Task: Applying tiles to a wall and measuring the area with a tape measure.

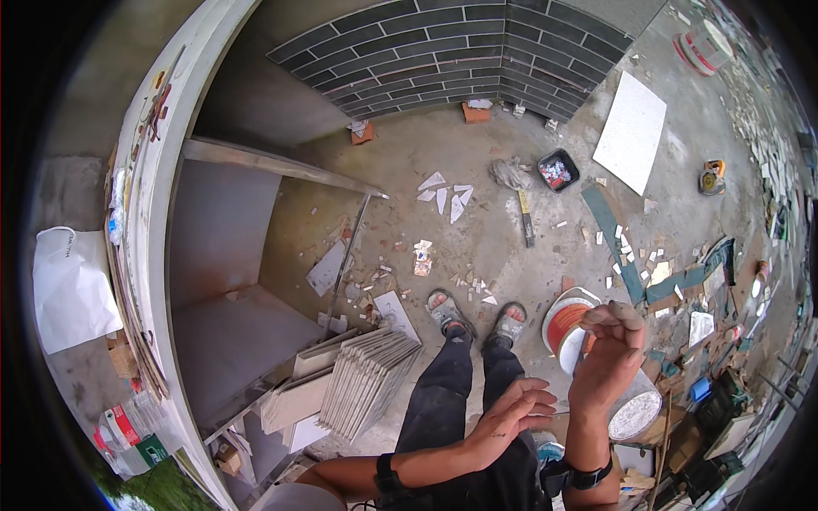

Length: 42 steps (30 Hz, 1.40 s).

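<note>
My left hand [509, 415] is held over my legs with its fingers stretched toward the right, holding nothing visible. Higher up on the right, my right hand [605, 368] is raised with the palm side toward the left and its fingers loosely bent at the top. Nothing shows in it. The two hands are apart. Behind the right hand and partly covered by it stands a spool of orange line [564, 326]. A white cylindrical bucket [636, 406] lies beside the right wrist. Dark bands are strapped on both forearms.
A stack of tiles [365, 379] leans left of my legs, near a plank frame [281, 164]. Ahead are dark brick-pattern tiles [409, 64], a black tub [558, 170], a flat-bladed tool [526, 220], a white board [630, 132] and tile shards. Rubble and green strips [609, 230] lie right.
</note>
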### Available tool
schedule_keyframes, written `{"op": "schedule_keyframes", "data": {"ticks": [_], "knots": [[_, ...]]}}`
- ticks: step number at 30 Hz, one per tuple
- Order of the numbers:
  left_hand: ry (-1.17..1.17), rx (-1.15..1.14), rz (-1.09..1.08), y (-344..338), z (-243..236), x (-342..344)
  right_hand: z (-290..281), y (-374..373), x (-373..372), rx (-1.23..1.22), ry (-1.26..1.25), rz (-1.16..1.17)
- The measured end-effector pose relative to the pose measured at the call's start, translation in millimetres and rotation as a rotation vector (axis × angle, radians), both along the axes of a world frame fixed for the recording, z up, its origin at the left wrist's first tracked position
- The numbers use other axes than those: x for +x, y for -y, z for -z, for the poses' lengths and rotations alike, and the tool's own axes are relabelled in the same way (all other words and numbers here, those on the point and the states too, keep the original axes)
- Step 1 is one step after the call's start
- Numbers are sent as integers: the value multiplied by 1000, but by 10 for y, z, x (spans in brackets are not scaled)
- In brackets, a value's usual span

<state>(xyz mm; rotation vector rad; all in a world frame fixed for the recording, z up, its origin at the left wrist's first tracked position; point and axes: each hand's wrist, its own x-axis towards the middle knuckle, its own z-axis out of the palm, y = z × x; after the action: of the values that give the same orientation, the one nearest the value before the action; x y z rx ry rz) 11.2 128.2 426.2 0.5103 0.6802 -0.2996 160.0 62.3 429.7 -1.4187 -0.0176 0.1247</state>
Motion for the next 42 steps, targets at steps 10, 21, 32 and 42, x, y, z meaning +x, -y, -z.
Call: {"op": "schedule_keyframes", "data": {"ticks": [10,21,32,42], "knots": [[184,-363,244,-76,262,-225,-171,-252,-377,-296,521,-583],[40,-608,260,237,598,-560,-272,-282,-581,-338,728,-963],[-116,-822,264,705,990,-764,-305,-322,-758,-356,823,-1086],[78,-697,231,523,737,-313,-48,-297,-683,-367,671,-1012]]}}
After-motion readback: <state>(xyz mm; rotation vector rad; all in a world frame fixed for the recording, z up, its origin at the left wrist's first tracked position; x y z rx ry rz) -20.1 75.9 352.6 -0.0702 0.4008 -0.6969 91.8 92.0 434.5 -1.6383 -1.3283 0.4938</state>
